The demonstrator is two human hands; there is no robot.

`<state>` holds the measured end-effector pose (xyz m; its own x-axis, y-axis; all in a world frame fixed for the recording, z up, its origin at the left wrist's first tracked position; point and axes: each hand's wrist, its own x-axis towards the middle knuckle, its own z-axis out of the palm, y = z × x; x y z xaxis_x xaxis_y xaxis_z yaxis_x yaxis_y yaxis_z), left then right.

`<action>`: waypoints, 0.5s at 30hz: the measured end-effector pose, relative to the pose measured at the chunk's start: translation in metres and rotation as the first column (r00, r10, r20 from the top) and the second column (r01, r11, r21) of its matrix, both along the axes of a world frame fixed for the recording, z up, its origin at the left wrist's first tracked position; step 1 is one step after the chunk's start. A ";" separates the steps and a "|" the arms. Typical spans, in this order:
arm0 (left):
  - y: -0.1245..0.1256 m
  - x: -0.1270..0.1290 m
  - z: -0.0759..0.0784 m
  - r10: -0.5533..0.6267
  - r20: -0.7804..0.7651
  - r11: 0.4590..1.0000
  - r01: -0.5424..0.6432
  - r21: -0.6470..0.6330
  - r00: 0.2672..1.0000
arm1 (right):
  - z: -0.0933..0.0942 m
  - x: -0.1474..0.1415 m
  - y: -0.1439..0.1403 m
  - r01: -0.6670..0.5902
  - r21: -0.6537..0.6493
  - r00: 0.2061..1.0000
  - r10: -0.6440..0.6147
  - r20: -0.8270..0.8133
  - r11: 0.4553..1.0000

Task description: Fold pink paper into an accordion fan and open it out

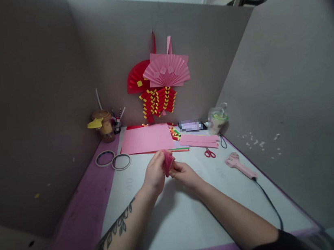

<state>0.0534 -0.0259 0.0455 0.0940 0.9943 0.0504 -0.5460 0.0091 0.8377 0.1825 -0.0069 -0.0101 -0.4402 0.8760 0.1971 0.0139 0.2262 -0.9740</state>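
Both forearms extend forward and converge at centre, the tattooed left arm ending in the left hand [155, 173], the right hand [185, 174] opposite, fingers of both pinched closed

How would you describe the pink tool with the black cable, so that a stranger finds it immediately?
Start at the white work mat on the desk and go to its right edge. There, right of the small red scissors, lies the pink glue gun. It is the only tool with a black cable, which runs back toward the person.
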 end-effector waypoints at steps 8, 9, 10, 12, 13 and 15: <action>0.001 0.001 -0.004 0.042 -0.057 0.999 -0.040 0.028 0.997 | 0.000 -0.001 -0.002 0.021 -0.013 0.999 -0.021 0.025 1.000; 0.001 0.001 -0.003 0.038 -0.062 0.999 -0.037 0.024 0.997 | 0.001 -0.002 -0.003 0.028 -0.016 0.999 -0.028 0.025 0.999; 0.001 0.001 -0.003 0.037 -0.067 0.999 -0.036 0.021 0.997 | 0.001 -0.002 -0.003 0.035 -0.018 0.999 -0.035 0.022 0.999; 0.001 0.001 -0.002 0.044 -0.078 0.999 -0.042 0.021 0.996 | 0.003 -0.003 -0.005 0.045 -0.023 0.999 -0.045 0.012 0.999; 0.001 0.001 -0.002 0.049 -0.082 0.999 -0.047 0.023 0.995 | 0.004 -0.004 -0.005 0.048 -0.028 0.999 -0.048 0.007 0.998; 0.002 0.001 -0.002 0.046 -0.080 0.999 -0.044 0.026 0.996 | 0.004 -0.004 -0.006 0.049 -0.045 0.999 -0.049 -0.003 0.998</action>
<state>0.0544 -0.0239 0.0432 0.0535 0.9962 0.0688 -0.4764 -0.0351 0.8785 0.1782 -0.0128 -0.0060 -0.3956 0.9045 0.1590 0.0200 0.1815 -0.9832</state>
